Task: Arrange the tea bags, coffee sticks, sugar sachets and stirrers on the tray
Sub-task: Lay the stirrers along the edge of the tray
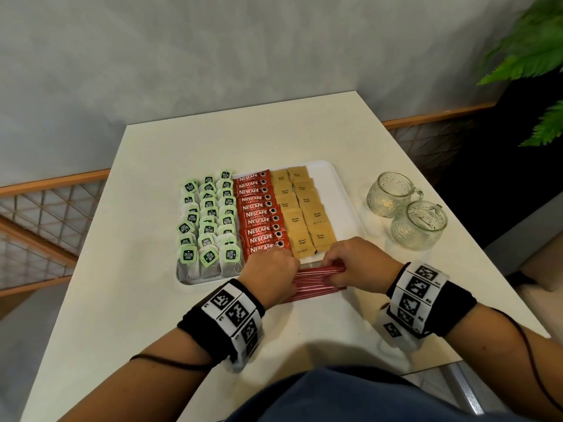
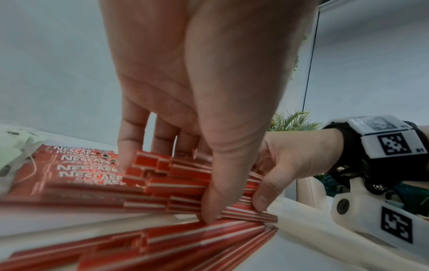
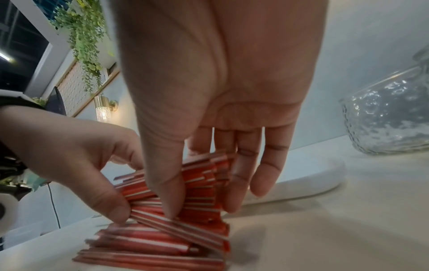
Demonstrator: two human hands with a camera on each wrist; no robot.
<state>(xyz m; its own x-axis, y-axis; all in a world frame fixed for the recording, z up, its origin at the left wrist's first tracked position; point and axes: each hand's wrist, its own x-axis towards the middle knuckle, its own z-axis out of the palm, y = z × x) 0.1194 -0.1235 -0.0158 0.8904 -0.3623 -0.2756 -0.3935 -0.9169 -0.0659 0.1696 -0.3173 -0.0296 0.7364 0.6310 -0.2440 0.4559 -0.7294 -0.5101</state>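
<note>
A white tray [image 1: 344, 190] holds rows of green-tagged tea bags [image 1: 210, 220] on the left, red coffee sticks [image 1: 259, 214] in the middle and brown sugar sachets [image 1: 304, 214] on the right. A heap of red-and-white striped stirrers [image 1: 310, 278] lies crosswise at the tray's front rim, some fanned out loosely. My left hand [image 1: 271, 269] pinches the heap's left part between thumb and fingers [image 2: 176, 183]. My right hand [image 1: 356, 263] grips the right ends the same way [image 3: 202, 201]. The hands hide the heap's middle.
Two empty glass cups [image 1: 393, 193] [image 1: 419, 225] stand on the white table [image 1: 152, 300] just right of the tray; one cup [image 3: 390, 113] is near my right hand. A strip of the tray right of the sachets is bare. A green plant [image 1: 533, 56] hangs at the far right.
</note>
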